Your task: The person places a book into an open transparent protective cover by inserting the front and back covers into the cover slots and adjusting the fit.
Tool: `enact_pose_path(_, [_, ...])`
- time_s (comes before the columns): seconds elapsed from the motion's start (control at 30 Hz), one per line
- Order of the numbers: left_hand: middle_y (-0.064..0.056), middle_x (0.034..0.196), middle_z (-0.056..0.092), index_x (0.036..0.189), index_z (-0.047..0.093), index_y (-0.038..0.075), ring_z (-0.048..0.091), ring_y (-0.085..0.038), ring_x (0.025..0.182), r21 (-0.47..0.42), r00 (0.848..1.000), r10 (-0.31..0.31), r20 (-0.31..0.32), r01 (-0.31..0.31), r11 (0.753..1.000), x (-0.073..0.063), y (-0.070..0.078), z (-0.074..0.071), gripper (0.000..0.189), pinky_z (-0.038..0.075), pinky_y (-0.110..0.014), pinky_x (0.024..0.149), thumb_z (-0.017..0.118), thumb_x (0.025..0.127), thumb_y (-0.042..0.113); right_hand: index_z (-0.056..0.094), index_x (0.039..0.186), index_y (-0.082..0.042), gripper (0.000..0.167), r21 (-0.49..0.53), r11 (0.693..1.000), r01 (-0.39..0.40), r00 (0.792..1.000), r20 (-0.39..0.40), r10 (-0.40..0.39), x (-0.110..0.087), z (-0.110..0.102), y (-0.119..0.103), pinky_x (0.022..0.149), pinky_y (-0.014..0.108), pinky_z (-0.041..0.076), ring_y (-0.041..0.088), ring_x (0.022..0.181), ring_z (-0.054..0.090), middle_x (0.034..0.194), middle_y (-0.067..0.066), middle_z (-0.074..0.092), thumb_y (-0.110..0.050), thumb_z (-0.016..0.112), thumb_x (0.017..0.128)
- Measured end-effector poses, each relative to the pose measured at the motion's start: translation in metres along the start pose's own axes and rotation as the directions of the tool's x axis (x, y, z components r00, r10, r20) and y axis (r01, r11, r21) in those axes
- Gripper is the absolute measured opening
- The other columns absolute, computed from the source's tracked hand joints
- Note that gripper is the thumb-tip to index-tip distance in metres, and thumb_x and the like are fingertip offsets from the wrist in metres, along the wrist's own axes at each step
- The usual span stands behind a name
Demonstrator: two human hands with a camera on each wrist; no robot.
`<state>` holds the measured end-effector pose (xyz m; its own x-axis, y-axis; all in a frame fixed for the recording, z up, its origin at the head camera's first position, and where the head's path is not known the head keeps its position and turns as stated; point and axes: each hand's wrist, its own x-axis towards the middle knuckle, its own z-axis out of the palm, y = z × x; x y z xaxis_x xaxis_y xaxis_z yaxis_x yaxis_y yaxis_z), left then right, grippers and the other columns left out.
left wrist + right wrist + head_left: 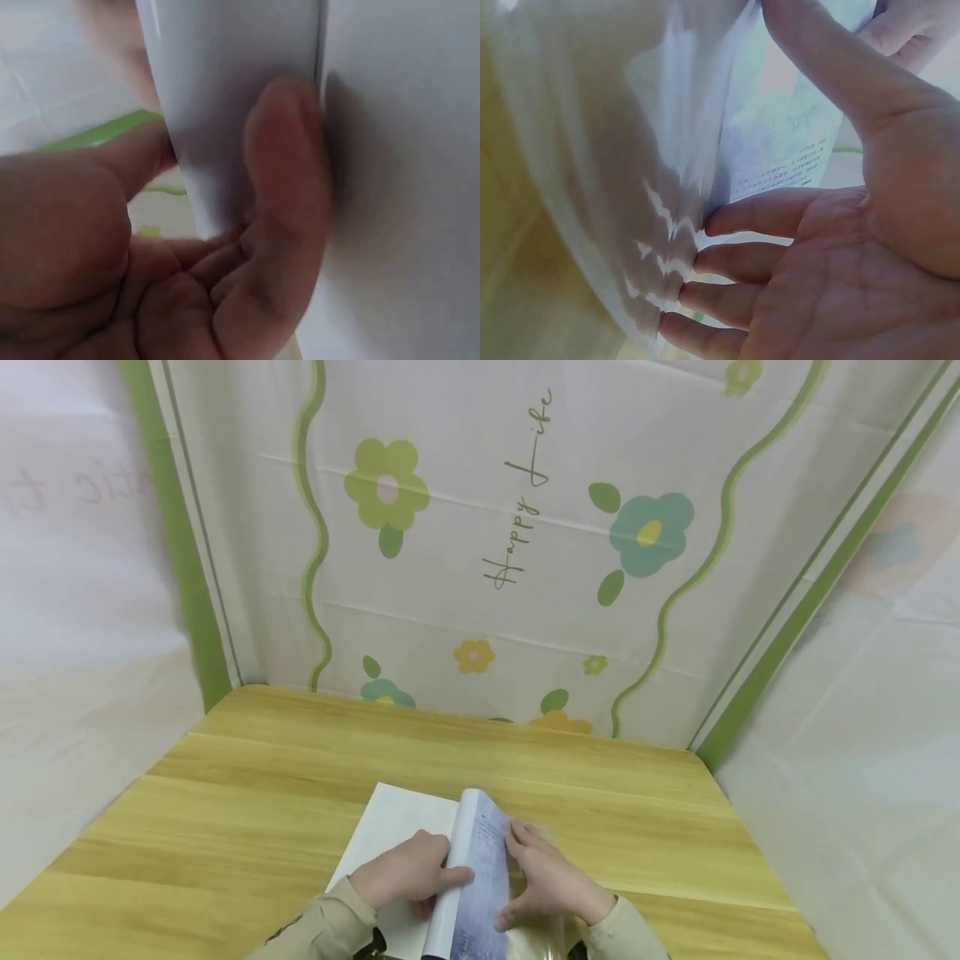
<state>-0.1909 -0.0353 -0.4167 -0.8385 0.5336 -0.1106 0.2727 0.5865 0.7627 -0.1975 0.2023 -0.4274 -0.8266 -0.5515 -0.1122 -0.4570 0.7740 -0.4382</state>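
A book (483, 877) with a printed blue-lilac cover stands partly on edge, its white spine side curving up. My left hand (416, 870) grips it, thumb over the printed side and fingers behind; the left wrist view has the white curved side (225, 45) between thumb and fingers. A white flat panel (408, 814) lies under that hand; whether it joins the book, I cannot tell. My right hand (547, 877) touches clear plastic film (622, 150) along the book's right edge. Its fingers are nearly straight, fingertips against the film, with the thumb by the printed cover.
The wooden table (247, 827) extends on both sides of the book and behind it. A white flowered cloth (465, 527) hangs at the table's back edge, and pale cloth sides (885, 710) stand to the left and right.
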Motion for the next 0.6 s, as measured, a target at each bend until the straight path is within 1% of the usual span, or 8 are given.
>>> enact_pose_path(0.1, [-0.004, 0.049, 0.056, 0.072, 0.058, 0.008, 0.056, -0.013, 0.036, -0.037, 0.998, -0.020, 0.060, 0.022, 0.999, 0.0012, -0.0024, -0.0028, 0.041, 0.049, -0.028, 0.037, 0.058, 0.099, 0.038, 0.030, 0.144, 0.017, 0.126, 0.007, 1.000, 0.006, 1.000, 0.005, -0.006, -0.0001, 0.0004, 0.0019, 0.110, 0.060, 0.024, 0.050, 0.139, 0.020, 0.153, 0.035, 0.019, -0.059, 0.085, 0.059])
enact_pose_path(0.2, [-0.006, 0.051, 0.057, 0.074, 0.057, 0.008, 0.057, -0.013, 0.037, -0.058, 0.996, -0.030, 0.087, 0.035, 0.998, 0.0013, -0.0045, -0.0041, 0.044, 0.051, -0.030, 0.038, 0.051, 0.102, 0.040, 0.031, 0.143, 0.017, 0.125, 0.005, 1.000, 0.012, 1.000, 0.009, -0.012, 0.0012, 0.0006, 0.0020, 0.110, 0.059, 0.025, 0.050, 0.139, 0.021, 0.153, 0.034, 0.020, -0.060, 0.084, 0.060])
enact_pose_path(0.3, [-0.006, 0.051, 0.057, 0.075, 0.056, 0.007, 0.057, -0.014, 0.038, -0.061, 0.995, -0.034, 0.090, 0.039, 0.997, 0.0015, -0.0060, -0.0043, 0.044, 0.051, -0.031, 0.037, 0.050, 0.103, 0.041, 0.032, 0.143, 0.017, 0.125, 0.000, 1.000, 0.011, 1.000, 0.008, -0.011, 0.0015, 0.0013, 0.0017, 0.110, 0.060, 0.026, 0.050, 0.139, 0.022, 0.153, 0.034, 0.021, -0.061, 0.084, 0.060])
enact_pose_path(0.6, [-0.005, 0.052, 0.057, 0.078, 0.058, 0.006, 0.057, -0.015, 0.037, -0.070, 0.998, -0.035, 0.056, 0.039, 0.997, 0.0021, -0.0046, -0.0015, 0.041, 0.050, -0.030, 0.036, 0.053, 0.102, 0.039, 0.031, 0.142, 0.019, 0.126, 0.005, 1.000, 0.008, 1.000, -0.024, -0.008, 0.0007, 0.0023, -0.0001, 0.109, 0.062, 0.024, 0.052, 0.138, 0.022, 0.151, 0.036, 0.021, -0.056, 0.087, 0.058])
